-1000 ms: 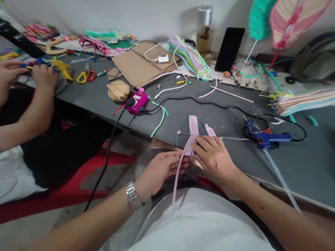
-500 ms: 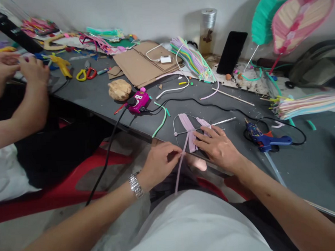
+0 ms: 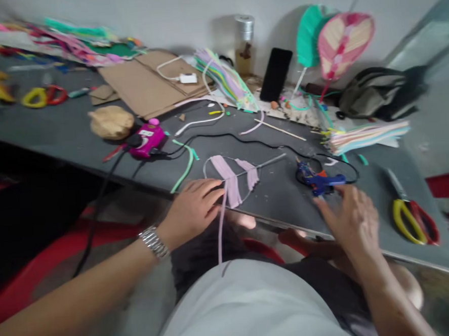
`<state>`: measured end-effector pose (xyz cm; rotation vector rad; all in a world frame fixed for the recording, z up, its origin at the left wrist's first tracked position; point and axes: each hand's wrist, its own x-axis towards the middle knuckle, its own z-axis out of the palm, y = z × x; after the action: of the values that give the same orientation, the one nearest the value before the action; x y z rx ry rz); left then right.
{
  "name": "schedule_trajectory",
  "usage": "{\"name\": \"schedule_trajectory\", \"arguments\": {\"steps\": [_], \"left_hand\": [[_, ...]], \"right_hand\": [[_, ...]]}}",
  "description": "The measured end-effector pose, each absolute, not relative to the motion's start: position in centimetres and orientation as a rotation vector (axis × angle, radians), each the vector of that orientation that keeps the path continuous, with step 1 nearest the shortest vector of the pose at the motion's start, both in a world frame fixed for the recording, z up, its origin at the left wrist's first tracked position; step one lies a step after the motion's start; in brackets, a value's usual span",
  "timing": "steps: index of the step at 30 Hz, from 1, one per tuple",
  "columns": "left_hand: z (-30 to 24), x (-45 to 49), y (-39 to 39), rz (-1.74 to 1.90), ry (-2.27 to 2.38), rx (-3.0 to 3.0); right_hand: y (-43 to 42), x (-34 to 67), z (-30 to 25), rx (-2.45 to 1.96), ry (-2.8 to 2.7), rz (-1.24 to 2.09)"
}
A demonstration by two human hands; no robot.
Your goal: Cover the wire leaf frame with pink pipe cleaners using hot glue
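I've sent the right hand (image 3: 357,220) from the wire leaf (image 3: 231,185) over to the glue gun (image 3: 318,181), and the left hand (image 3: 192,209) up to the leaf's tip.

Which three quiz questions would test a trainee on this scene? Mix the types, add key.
1. Which tool is nearest the right hand?
2. True or false: in the picture, the black rectangular phone appears between the clear silver-capped bottle and the teal leaf-shaped craft piece.
3. The left hand has its fingertips at:
a) the tan, lumpy round object
b) the leaf-shaped wire frame with lilac strips
c) the magenta plastic box

Key: 1. the blue plastic glue gun; 2. true; 3. b
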<state>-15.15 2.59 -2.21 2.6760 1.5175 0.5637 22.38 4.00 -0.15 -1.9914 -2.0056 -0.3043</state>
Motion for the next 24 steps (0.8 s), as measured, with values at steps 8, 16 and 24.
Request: {"name": "schedule_trajectory", "arguments": {"steps": [8, 16, 24], "left_hand": [[-0.8, -14.9, 4.4, 0.541, 1.518, 2.641], [-1.7, -14.0, 7.2, 0.623, 1.674, 2.455], [-2.8, -14.3, 7.6, 0.784, 1.645, 2.366]], "right_hand": [[6.5, 23.8, -0.2, -2.115, -2.098, -0.059], [11.0, 27.9, 0.4, -1.492, -2.651, -0.315], [14.3, 28.3, -0.1, -1.350, -2.522, 0.164]]}}
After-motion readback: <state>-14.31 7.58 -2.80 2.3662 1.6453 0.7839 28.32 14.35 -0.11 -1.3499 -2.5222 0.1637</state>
